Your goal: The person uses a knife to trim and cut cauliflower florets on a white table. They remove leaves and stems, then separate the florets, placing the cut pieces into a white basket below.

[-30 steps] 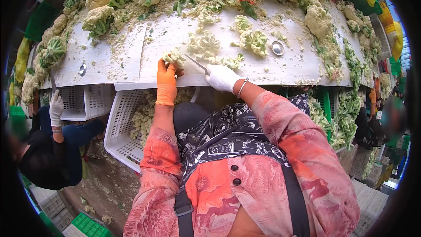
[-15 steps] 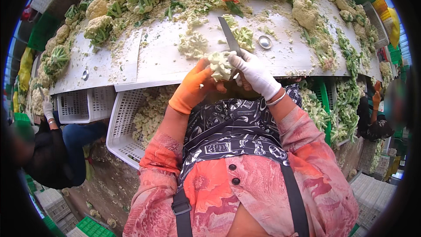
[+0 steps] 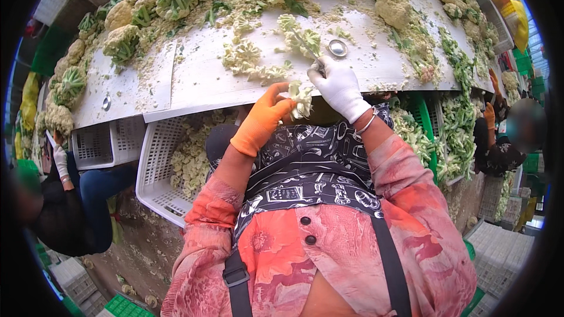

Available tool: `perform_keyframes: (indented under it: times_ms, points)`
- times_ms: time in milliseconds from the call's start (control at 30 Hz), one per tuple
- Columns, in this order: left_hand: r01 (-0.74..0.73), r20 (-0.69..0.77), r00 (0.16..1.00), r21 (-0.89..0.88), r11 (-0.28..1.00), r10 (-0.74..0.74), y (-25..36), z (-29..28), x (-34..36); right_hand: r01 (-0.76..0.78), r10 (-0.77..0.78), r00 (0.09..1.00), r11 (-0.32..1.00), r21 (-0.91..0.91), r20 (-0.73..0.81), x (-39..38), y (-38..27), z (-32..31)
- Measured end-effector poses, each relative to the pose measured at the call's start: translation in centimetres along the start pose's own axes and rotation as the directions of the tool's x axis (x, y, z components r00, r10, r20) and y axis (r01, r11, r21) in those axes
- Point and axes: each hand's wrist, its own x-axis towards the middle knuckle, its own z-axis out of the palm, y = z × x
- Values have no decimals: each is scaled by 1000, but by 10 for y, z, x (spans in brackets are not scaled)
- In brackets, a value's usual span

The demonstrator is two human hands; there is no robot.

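My left hand (image 3: 263,120), in an orange glove, is closed around a pale cauliflower piece (image 3: 302,100) at the table's near edge. Just to its right and slightly farther off, my right hand (image 3: 341,91) in a white glove grips a knife (image 3: 308,44) by its handle. The blade slants up and left, against or just over a cauliflower piece (image 3: 288,24) on the table; whether they touch I cannot tell. Cut florets (image 3: 241,58) lie loosely on the white tabletop (image 3: 202,76) left of the blade.
A round metal piece (image 3: 338,47) lies right of the knife. Whole cauliflowers (image 3: 392,7) line the table's far side. A white crate (image 3: 154,170) with florets stands below left, a green crate (image 3: 424,120) below right. Co-workers sit at left (image 3: 64,217) and right (image 3: 499,147).
My right hand has drawn away from the cauliflower piece in my left hand, and the knife now reaches lower over the tabletop pieces. My left hand keeps its hold. The whole view has shifted slightly.
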Motion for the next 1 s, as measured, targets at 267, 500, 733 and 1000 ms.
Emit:
perform_keyframes:
  times_ms: [267, 500, 733, 1000]
  points:
    - [139, 134, 983, -72, 988, -129, -29, -5, -7, -31, 33, 995, 999, -24, 93, 35, 13, 17]
    - [188, 230, 961, -120, 975, -157, -44, 7, 4, -78, 69, 982, 996, 46, 177, 31, 35, 12]
    - [205, 102, 978, -257, 944, -184, -44, -6, -6, -208, 85, 946, 899, 386, 312, 30, -9, 5]
    - [198, 73, 980, -179, 964, -188, -44, 8, 20, -450, 13, 760, 732, 511, 649, -40, 20, -19]
